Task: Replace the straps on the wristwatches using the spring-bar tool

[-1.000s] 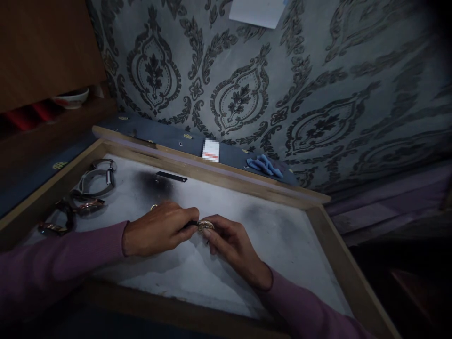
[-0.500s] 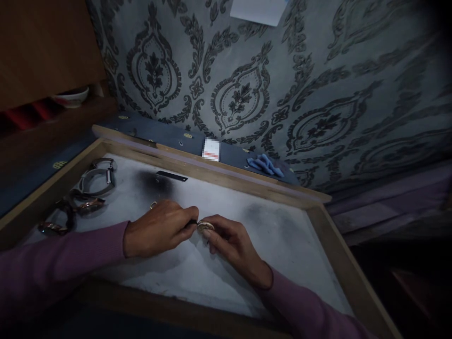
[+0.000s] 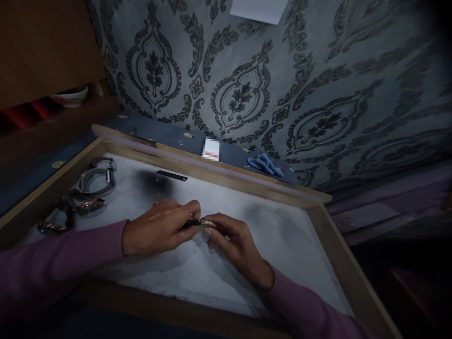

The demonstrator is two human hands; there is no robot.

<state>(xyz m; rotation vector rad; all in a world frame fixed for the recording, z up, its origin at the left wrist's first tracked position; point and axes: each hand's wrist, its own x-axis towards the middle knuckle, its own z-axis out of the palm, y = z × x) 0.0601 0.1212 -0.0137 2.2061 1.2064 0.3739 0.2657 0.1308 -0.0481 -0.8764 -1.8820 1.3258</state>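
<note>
Between thumb and fingers, my right hand (image 3: pixel 235 240) pinches a small round gold-coloured watch case (image 3: pixel 207 223), seen nearly edge-on. My left hand (image 3: pixel 164 226) is closed on a dark, thin piece (image 3: pixel 191 223) that meets the left edge of the case; whether it is a strap or a tool cannot be made out. Both hands are above the white floor of a shallow wooden tray (image 3: pixel 233 176), near its middle. A flat black strip (image 3: pixel 172 175) lies beyond my left hand, next to a dark smudge.
Several watches (image 3: pixel 95 182) lie along the tray's left side. Behind the tray are a small white packet (image 3: pixel 211 149) and a crumpled blue cloth (image 3: pixel 265 165) against the patterned wall. A bowl (image 3: pixel 72 96) sits on the shelf at the upper left.
The watch case has tilted from showing its round face to nearly edge-on. More of the dark piece now shows between my hands.
</note>
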